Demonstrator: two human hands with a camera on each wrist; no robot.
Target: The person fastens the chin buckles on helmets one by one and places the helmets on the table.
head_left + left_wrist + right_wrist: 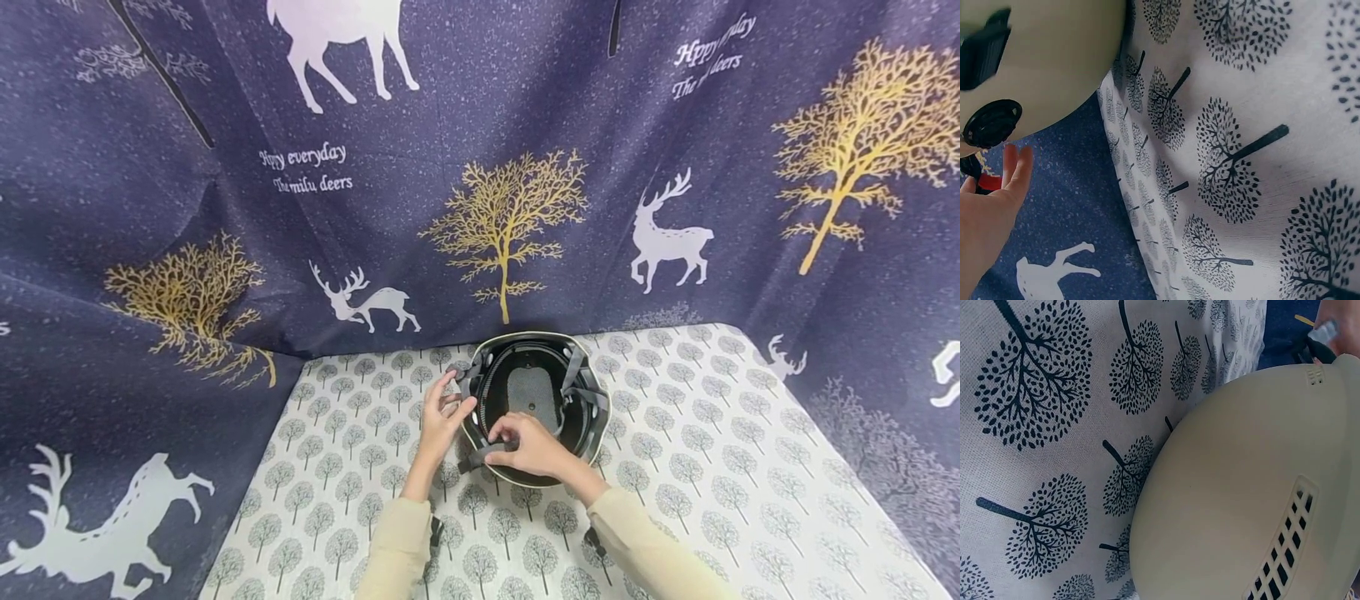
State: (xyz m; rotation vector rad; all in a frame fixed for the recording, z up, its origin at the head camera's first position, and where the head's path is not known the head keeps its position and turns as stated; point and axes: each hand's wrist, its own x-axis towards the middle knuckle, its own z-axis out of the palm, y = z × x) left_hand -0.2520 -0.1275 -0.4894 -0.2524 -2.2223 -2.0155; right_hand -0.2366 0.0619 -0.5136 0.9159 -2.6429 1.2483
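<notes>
A helmet [531, 477] lies upside down with its black padded inside facing up; its cream shell [1235, 481] fills much of the right wrist view. At its left rim, my left hand [438, 421] holds a dark chin strap [468, 385] between thumb and fingers. A small red piece [989, 182] shows between them in the left wrist view, below a round black knob [992, 124] on the shell. Over the near rim, my right hand [528, 446] pinches another dark strap [476, 458]; its fingers are curled. Part of that hand hides the helmet's inside.
A white cloth printed with trees covers the table [337, 475]. Behind it hangs a dark blue curtain [450, 125] with deer and yellow trees. More grey straps [588, 396] lie along the helmet's right inside.
</notes>
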